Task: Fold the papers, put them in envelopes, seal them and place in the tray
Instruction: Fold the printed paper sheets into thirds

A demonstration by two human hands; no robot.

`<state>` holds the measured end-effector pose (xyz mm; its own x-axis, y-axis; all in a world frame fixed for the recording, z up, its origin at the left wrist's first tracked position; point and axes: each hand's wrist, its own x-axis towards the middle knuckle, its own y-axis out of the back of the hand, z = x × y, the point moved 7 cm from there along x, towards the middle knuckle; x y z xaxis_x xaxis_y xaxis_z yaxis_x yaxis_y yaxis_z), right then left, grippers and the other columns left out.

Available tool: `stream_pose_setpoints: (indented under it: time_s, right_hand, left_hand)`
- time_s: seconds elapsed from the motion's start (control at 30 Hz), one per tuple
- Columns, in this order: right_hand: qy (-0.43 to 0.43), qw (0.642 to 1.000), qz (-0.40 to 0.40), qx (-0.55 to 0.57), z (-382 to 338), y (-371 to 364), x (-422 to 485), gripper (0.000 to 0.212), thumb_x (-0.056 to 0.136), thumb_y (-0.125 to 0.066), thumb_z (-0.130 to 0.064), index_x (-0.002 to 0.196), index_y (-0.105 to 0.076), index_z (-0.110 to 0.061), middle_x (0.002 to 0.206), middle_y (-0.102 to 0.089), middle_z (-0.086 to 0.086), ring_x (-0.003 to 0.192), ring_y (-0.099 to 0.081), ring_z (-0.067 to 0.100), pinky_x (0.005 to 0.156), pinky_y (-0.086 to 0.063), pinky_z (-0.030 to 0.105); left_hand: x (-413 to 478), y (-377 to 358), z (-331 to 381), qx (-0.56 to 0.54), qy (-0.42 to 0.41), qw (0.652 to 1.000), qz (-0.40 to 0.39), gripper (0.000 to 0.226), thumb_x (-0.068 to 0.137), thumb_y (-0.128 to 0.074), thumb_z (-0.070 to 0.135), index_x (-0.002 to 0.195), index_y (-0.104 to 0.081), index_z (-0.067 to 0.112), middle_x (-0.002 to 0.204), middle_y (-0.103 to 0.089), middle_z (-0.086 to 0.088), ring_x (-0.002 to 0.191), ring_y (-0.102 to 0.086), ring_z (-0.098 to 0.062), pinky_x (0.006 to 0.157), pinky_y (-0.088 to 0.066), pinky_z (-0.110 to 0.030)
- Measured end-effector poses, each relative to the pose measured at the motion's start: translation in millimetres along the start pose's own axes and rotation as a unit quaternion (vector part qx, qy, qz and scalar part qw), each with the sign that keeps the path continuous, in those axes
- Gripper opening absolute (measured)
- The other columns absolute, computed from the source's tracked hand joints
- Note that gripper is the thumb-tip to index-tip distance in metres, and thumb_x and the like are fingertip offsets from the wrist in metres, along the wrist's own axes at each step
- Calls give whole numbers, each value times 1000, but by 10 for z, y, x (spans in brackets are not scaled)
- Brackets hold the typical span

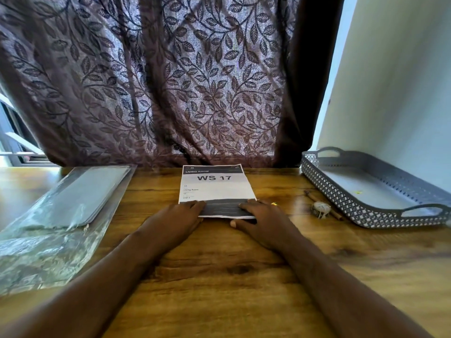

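A white printed paper [216, 184] headed "WS 17" lies on the wooden table [219, 276], close to the curtain. Its near edge is turned up and folded over, showing a dark band. My left hand [175, 218] lies flat on the left end of that folded edge. My right hand [262, 220] presses on its right end, thumb at the crease. A grey perforated tray [380, 215] with handles stands at the right, with nothing but a small yellow speck inside. At the left, grey envelopes [80, 198] lie inside a clear plastic bag [44, 250].
A small roll of tape [321, 209] and a thin brown stick [314, 197] lie between the paper and the tray. A dark leaf-patterned curtain [158, 81] hangs behind the table's far edge. A white wall [402, 81] rises at the right.
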<state>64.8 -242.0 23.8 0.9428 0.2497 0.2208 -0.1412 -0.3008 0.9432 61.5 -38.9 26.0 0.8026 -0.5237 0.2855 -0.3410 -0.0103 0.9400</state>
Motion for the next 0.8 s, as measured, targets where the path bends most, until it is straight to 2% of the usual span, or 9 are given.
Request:
stream_pose_setpoints:
  time_s: [0.07,0.17,0.23,0.3,0.47,0.53,0.6,0.67,0.8]
  right_hand:
    - [-1,1000,1,6,6,0,0,72,88,-52,-72,143,-54,-26,146,-55,1,132,-48,22,107,-41,37]
    - [4,1000,1,5,5,4,10,73,92,-51,-68,152,-41,-28,161,-36,1,146,-34,22,114,-34,42]
    - [20,1000,2,-10,-14,6,2,63,98,-50,-57,154,-36,-32,166,-27,-3,152,-23,20,116,-30,44]
    - [27,1000,7,-6,-26,13,-5,52,102,-49,-43,152,-40,-33,165,-29,-5,152,-23,18,116,-29,45]
    - [44,999,23,-17,-8,14,18,40,104,-48,-19,143,-54,-27,156,-46,1,145,-38,21,118,-33,40]
    - [49,998,40,-20,3,42,19,38,103,-49,-16,139,-60,-25,147,-57,3,134,-52,23,110,-42,36]
    - [46,998,49,-10,-2,50,6,36,103,-49,-16,134,-65,-25,135,-66,6,118,-63,27,96,-52,36]
    - [42,998,50,-12,-14,49,-7,36,103,-48,-16,131,-66,-27,128,-70,7,109,-67,28,88,-56,35]
    - [41,998,54,-7,-53,107,-67,36,102,-49,-16,130,-67,-29,122,-73,9,99,-69,29,80,-57,33]
  left_hand:
    - [1,7,17,3,-3,1000,2,42,106,-42,35,145,-40,19,139,-59,-8,110,-68,-22,83,-58,-36]
    - [9,31,13,12,1,1000,3,37,106,-43,29,142,-42,19,139,-59,-6,110,-68,-22,84,-58,-36]
    - [-2,43,18,3,8,1000,-1,36,106,-43,28,141,-43,19,139,-59,-6,111,-67,-23,85,-59,-38]
    - [-8,39,18,4,6,1000,-5,36,105,-45,27,141,-45,20,139,-58,-5,113,-66,-22,87,-58,-38]
    - [0,31,-24,-32,17,999,2,31,104,-48,31,134,-49,24,135,-62,-5,112,-67,-22,88,-59,-40]
    - [6,22,-31,-38,20,999,4,31,104,-48,29,134,-48,24,134,-63,-5,111,-67,-23,88,-58,-41]
    - [-11,0,-24,-41,26,999,2,34,103,-49,27,137,-47,25,137,-61,-5,115,-65,-23,92,-57,-41]
    - [-41,7,-14,-51,33,998,-1,38,103,-50,24,141,-45,24,140,-59,-6,119,-63,-24,95,-53,-40]
    - [-173,100,-9,-86,60,995,-5,39,104,-47,22,143,-46,25,138,-61,-10,117,-64,-26,93,-53,-38]
